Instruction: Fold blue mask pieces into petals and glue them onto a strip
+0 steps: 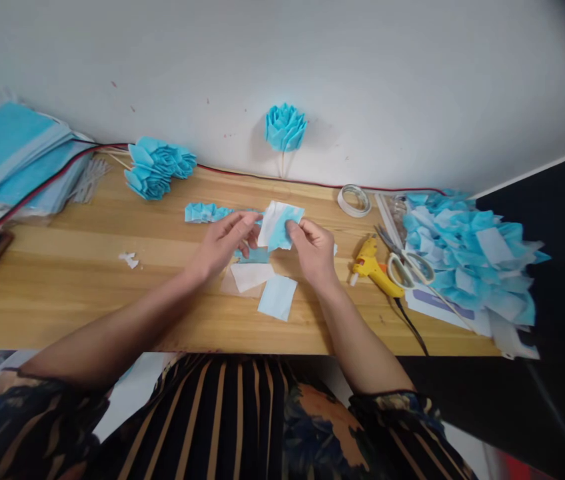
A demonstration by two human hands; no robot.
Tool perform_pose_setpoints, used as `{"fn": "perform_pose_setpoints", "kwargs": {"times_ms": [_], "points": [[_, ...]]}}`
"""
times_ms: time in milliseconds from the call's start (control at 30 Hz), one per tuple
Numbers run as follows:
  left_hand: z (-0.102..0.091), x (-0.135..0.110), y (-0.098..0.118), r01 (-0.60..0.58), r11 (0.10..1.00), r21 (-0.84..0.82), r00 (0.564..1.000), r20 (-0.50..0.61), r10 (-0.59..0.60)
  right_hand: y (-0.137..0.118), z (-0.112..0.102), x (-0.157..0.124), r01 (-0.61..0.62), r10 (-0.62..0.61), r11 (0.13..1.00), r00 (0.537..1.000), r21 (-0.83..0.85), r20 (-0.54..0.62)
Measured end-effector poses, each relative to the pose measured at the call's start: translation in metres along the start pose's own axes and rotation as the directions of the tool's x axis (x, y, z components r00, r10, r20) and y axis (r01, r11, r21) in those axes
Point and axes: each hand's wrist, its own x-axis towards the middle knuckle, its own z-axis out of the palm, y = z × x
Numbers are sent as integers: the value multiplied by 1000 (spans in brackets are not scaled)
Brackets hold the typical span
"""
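A small square of white and blue mask fabric (272,223) is raised above the table, pinched at its right side between the thumb and fingers of my right hand (315,250). Close to the fabric's left edge is my left hand (230,240), its fingers loosely bent and apart; whether a fingertip touches the edge I cannot tell. Below my hands lie a pale blue square (278,297), a white piece (251,276) and a blue piece partly hidden by my fingers. Behind my left hand lies a strip of folded blue petals (206,213).
Blue fabric flowers (155,170) lie back left beside stacked masks (17,153); another flower (285,128) stands against the wall. At right are a tape roll (354,201), yellow glue gun (373,268), scissors (409,262) and a blue petal pile (472,257). Paper scraps (130,260) lie left.
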Motion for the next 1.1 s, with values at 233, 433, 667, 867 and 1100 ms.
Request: {"fn": "perform_pose_setpoints", "kwargs": {"times_ms": [233, 433, 667, 867, 1100], "points": [[1, -2, 1, 46, 969, 241, 998, 38, -57, 0, 0, -1, 19, -19, 1000, 1000, -20, -9], [-1, 1, -2, 102, 982, 157, 995, -15, -100, 3, 0, -2, 23, -26, 998, 999, -65, -35], [1, -4, 3, -109, 951, 288, 985, -95, 141, 2, 1, -2, 46, -62, 986, 993, -159, -98], [6, -6, -4, -90, 939, 331, 996, 33, 83, 0, 5, -4, 63, -87, 973, 991, -224, -99], [2, -3, -15, -54, 943, 329, 999, 20, 50, 1, 6, -5, 88, -111, 968, 990, -237, -84]]}}
